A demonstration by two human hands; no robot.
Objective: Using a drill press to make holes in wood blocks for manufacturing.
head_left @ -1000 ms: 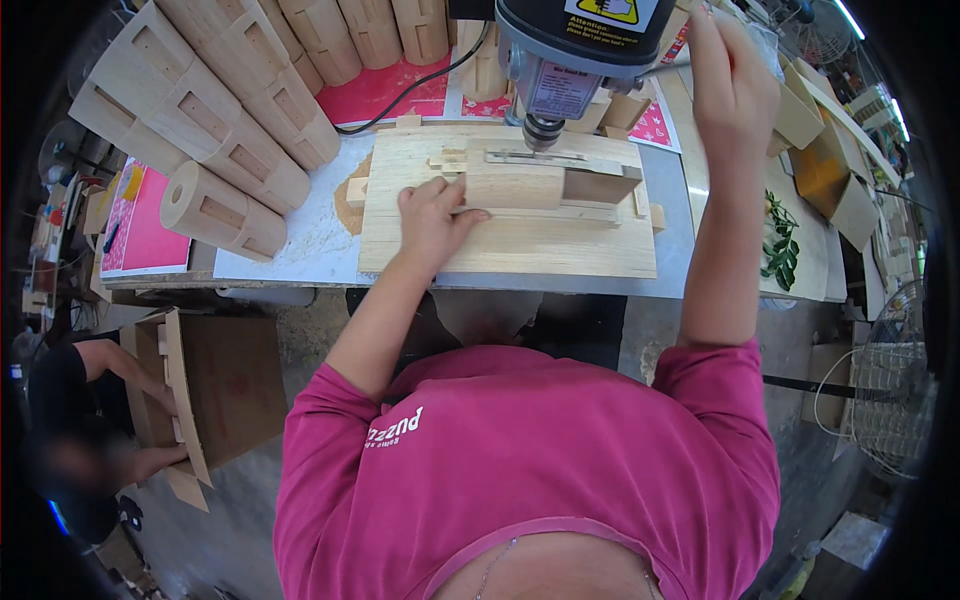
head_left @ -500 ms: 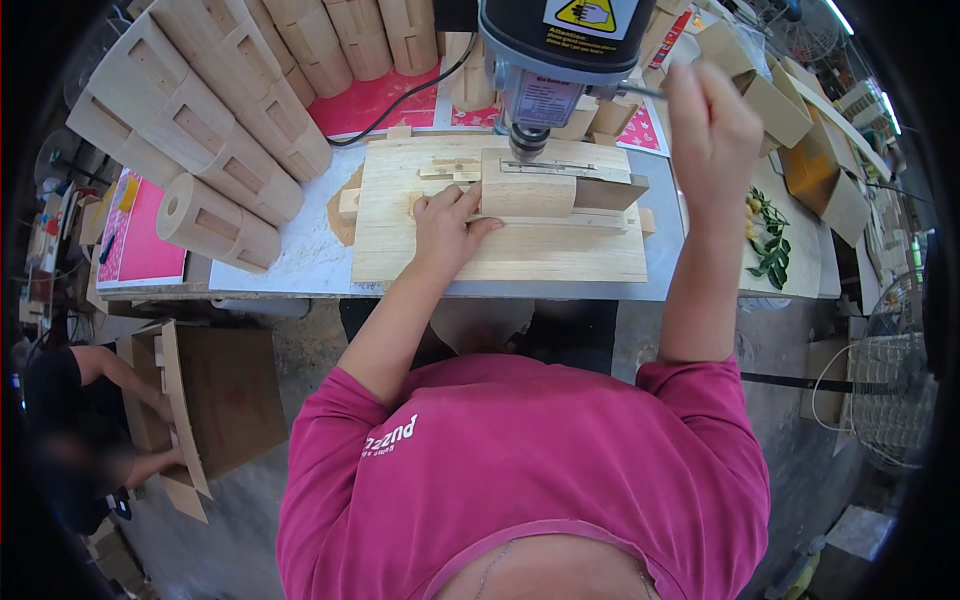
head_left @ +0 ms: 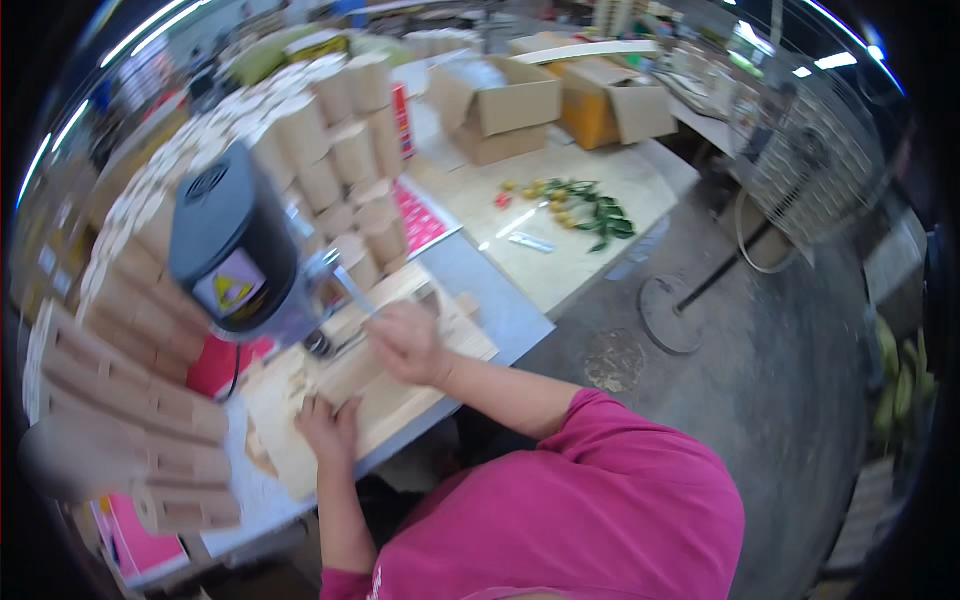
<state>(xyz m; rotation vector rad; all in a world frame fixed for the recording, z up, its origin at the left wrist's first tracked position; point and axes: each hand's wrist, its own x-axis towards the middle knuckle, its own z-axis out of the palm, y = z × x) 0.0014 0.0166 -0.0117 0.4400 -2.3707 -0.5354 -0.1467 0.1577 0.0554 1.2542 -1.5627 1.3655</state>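
A drill press [head_left: 235, 245] with a dark motor housing stands over the bench, its chuck [head_left: 318, 344] just above a pale wooden block [head_left: 352, 372]. The block lies in a wooden jig on a flat board [head_left: 400, 425]. My right hand [head_left: 408, 342] is closed round the drill press's feed lever [head_left: 350, 285]. My left hand [head_left: 328, 430] rests at the block's left end, fingers curled against it and thumb along its near side. The picture is somewhat smeared, and the drill tip cannot be made out.
Stacked wooden cylinders [head_left: 130, 400] crowd the bench left and behind the drill. On the right-hand table [head_left: 600, 170] lie a leafy sprig with yellow fruit [head_left: 590, 208] and open cardboard boxes [head_left: 510, 105]. A fan stand [head_left: 672, 315] is on the floor at right.
The view has swung to the right and tilted. My right hand has come down and nearer the block with the lever. My left hand stays at the block's end.
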